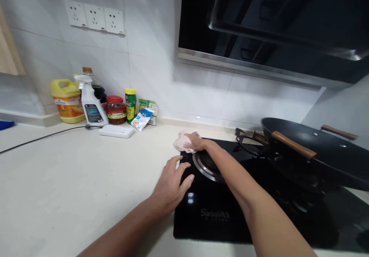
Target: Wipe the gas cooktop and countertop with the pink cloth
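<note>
My right hand (195,141) presses a pale pink cloth (181,143) at the back left corner of the black glass gas stove (210,199). Its fingers are partly buried in the folds. Nearer to me, my left hand (173,182) hovers by the stove's left edge with fingers apart and nothing in them. The round metal burner ring (206,168) lies just right of my left hand, partly covered by my right forearm.
A large black wok (314,145) with wooden handles sits on the stove's right side, below the range hood (259,30). Along the back wall stand a spray bottle (91,103), a yellow jug (67,101), a red-lidded jar (116,110) and packets (143,118). A black cable (43,137) crosses the counter.
</note>
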### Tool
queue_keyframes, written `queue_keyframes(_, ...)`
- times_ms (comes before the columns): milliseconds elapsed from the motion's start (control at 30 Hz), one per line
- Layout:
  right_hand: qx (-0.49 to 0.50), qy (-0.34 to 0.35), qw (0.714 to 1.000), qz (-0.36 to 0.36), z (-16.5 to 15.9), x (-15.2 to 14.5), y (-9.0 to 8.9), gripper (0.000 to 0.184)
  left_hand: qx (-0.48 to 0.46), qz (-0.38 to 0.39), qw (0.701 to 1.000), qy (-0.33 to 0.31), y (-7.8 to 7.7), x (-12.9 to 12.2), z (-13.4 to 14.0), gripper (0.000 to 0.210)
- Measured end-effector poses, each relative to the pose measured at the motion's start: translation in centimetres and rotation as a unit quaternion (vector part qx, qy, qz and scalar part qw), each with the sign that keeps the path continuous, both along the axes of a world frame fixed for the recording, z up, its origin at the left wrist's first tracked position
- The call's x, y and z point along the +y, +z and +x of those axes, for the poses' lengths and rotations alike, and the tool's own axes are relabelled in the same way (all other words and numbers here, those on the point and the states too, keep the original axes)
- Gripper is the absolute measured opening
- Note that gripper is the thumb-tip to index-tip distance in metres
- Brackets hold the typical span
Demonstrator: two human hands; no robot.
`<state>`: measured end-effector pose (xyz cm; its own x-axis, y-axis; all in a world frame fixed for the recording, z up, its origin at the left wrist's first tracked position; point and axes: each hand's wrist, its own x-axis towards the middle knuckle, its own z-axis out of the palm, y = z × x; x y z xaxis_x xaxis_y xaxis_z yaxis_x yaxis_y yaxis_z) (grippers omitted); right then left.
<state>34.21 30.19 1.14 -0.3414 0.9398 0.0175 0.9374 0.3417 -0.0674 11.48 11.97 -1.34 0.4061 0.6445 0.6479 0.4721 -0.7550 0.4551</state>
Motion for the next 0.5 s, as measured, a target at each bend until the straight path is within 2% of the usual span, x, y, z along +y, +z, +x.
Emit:
queue_keyframes(100, -0.004, -0.076, 0.997, -0.011, 4.4, 1.1, -0.1, 0.074, 0.039, 0.014, 0.999, -0.002, 0.1, 0.0, -0.3, 0.022)
queue_keyframes(200, -0.020, -0.168, 0.985, -0.023, 9.0, 0.7, -0.4, 0.074, 0.069, 0.034, 0.997, -0.006, 0.2, 0.1, -0.4, 0.022)
queue_keyframes(333, -0.046, -0.256, 0.965, -0.040, 13.2, -1.8, -0.8, 0.076, 0.086, 0.040, 0.995, -0.001, 0.2, 0.4, -0.5, 0.021)
queue_keyframes(500, -0.081, -0.286, 0.954, -0.042, 15.3, -6.5, -0.8, 0.073, 0.091, 0.013, 0.996, -0.006, -0.1, 0.8, -0.6, 0.022)
